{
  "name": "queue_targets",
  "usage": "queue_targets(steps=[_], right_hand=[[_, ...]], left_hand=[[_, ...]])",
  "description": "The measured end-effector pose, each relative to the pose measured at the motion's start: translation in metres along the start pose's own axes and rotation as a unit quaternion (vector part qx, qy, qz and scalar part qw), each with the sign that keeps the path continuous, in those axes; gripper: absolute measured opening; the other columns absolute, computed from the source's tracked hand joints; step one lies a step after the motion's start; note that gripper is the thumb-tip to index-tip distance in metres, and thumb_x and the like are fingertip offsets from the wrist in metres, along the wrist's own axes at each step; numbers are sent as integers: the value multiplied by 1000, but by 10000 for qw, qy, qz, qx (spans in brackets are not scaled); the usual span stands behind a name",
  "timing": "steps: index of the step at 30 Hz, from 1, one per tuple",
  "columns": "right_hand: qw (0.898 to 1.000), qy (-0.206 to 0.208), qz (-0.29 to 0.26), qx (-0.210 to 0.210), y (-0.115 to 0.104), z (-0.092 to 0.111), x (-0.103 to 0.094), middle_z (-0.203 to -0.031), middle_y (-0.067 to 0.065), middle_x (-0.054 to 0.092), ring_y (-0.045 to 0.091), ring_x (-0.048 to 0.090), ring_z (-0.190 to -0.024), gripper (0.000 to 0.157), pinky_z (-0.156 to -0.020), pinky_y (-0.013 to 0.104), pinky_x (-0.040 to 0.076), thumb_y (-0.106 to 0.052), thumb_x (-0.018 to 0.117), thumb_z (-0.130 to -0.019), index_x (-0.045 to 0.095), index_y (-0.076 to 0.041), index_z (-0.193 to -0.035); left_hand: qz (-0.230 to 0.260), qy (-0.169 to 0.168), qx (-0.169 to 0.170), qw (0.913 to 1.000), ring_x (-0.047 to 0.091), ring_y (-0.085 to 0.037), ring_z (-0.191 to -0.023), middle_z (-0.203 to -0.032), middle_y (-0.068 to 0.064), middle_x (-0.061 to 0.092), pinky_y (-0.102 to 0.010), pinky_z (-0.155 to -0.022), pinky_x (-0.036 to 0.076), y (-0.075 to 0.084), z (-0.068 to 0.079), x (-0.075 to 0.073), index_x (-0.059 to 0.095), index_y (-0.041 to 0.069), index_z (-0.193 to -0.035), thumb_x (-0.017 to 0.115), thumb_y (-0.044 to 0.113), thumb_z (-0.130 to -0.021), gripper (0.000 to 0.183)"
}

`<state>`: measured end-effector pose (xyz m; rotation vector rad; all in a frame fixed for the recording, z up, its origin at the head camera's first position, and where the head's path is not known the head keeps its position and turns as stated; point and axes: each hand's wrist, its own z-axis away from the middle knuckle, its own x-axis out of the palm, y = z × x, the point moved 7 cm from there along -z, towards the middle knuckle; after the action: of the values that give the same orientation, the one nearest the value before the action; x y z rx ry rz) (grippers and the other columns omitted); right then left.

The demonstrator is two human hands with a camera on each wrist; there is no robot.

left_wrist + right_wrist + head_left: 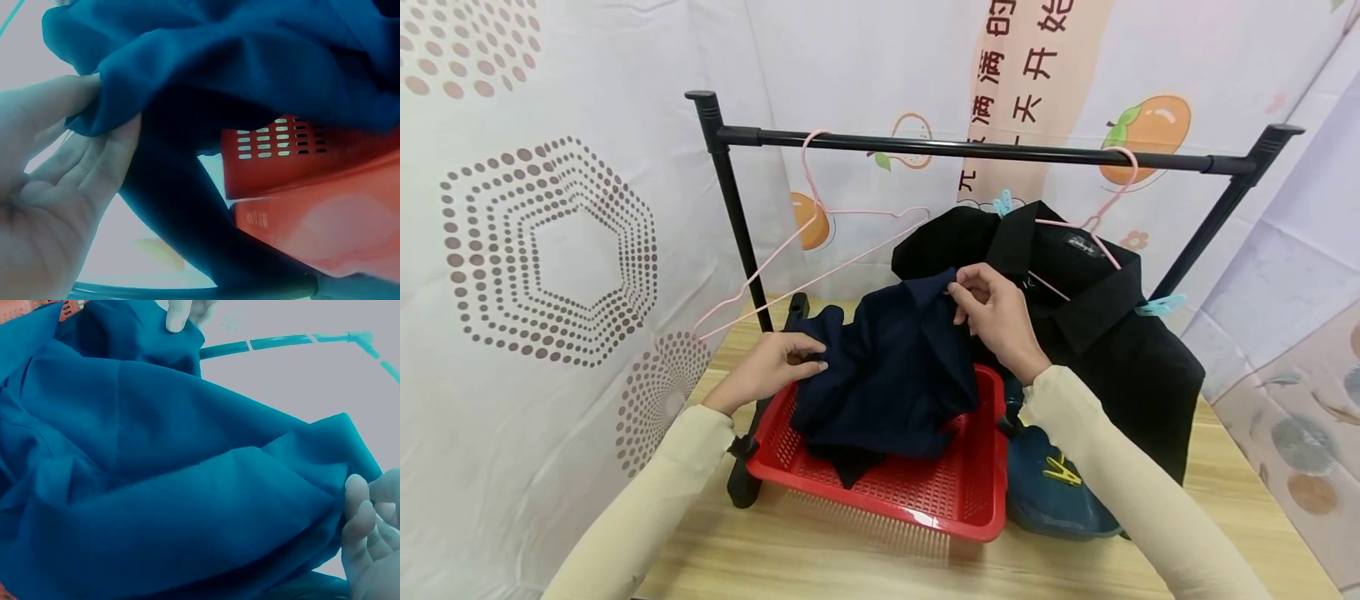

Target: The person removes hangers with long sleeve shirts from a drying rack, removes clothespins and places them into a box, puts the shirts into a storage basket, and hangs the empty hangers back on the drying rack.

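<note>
A dark navy garment (887,367) is bunched up over a red plastic basket (880,500), its lower folds inside the rim. At the garment's left side my left hand (775,364) pinches a fold; the left wrist view shows thumb and fingers on either side of the cloth (119,94). My right hand (997,312) pinches the upper right corner of the same garment, raised above the basket. Seen from the right wrist, fingertips (357,487) grip the cloth edge, and the fabric (156,506) stretches between both hands.
A black rack bar (955,148) spans behind, carrying an unloaded pink hanger (812,212) at left. On another pink hanger (1108,200) hangs a black collared shirt (1120,358) with light-blue clips (1161,306). A teal item with yellow lettering (1052,492) lies right of the basket.
</note>
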<state>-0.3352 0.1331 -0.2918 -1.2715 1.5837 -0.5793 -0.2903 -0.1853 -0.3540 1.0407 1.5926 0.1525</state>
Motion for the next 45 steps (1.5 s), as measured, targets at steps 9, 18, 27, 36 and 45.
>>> queue_targets(steps=[9,18,27,36,45], right_hand=[[9818,-1480,550,-1051,-5,49,20,-82,-1,65,19,60,-60,8,-54,29,51,-15,71,-99,67,-19,-106],[9294,-3133,1521,-1224,50,120,53,-78,-14,60,5,56,-64,19,-59,22,51,-10,75,-94,63,-24,-90],[9392,-2601,1434,-1724,81,125,48,-89,-12,59,2,51,-65,13,-58,21,48,-9,73,-96,66,-19,-99],[9414,-2328,1728,-1722,94,107,32,-92,-8,57,3,49,-68,20,-60,22,47,-6,76,-93,65,-19,-103],[9503,-2746,1282,-716,90,87,22,-84,-2,67,9,59,-66,7,-62,27,52,-15,66,-102,73,-13,-101]], left_hand=[[-171,-1147,387,9925,63,-6,-80,-100,4,74,-29,-74,55,-1,14,16,79,10,-108,80,14,-91,17],[-259,-2426,382,9690,67,-9,-93,-108,2,73,-33,-84,56,-16,37,32,78,8,-115,74,16,-96,20],[-560,-2657,660,9602,60,-12,-101,-108,8,70,-35,-90,52,-15,49,42,79,15,-109,75,17,-95,14],[-97,-2541,685,9647,62,-13,-106,-112,6,71,-35,-94,52,-9,49,42,79,15,-111,73,19,-97,15],[773,-700,-722,9919,65,-27,-83,-95,-13,73,-29,-73,52,-23,35,6,76,1,-104,69,8,-98,11]])
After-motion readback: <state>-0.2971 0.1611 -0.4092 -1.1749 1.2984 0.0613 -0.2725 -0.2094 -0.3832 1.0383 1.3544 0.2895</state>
